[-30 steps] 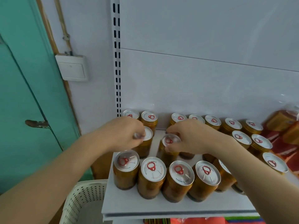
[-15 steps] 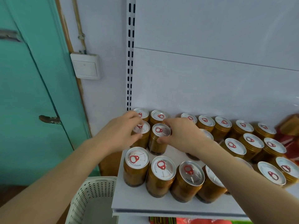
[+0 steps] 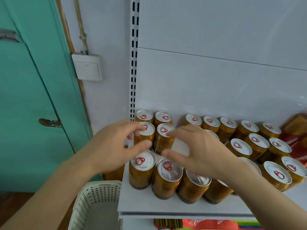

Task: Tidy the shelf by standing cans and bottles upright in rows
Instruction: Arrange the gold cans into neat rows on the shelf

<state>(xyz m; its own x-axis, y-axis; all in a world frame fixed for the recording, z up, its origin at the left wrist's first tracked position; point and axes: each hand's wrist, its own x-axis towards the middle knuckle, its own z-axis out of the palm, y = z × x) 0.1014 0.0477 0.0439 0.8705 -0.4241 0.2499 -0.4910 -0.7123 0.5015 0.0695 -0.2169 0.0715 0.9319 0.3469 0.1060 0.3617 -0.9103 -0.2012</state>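
Observation:
Several upright gold cans with white lids and red pull rings stand in rows on the white shelf (image 3: 149,205). My left hand (image 3: 114,145) is spread around the left can of the second row (image 3: 148,130), fingertips at its lid rim and thumb in front of it. My right hand (image 3: 199,153) hovers beside the neighbouring can (image 3: 163,140), index fingertip at its lid, thumb apart below. Neither hand closes on a can. The front row (image 3: 142,163) stands just below my hands, and my right forearm hides part of it.
More cans (image 3: 239,146) fill the shelf to the right, beside red and gold packets (image 3: 297,130). A white perforated basket (image 3: 98,196) sits below the shelf's left corner. A slotted upright (image 3: 133,63), a wall switch (image 3: 88,67) and a green door (image 3: 25,97) are to the left.
Both hands pushed two second-row cans back and left against the back row, then opened and drew slightly off them. The view has shifted left and closer.

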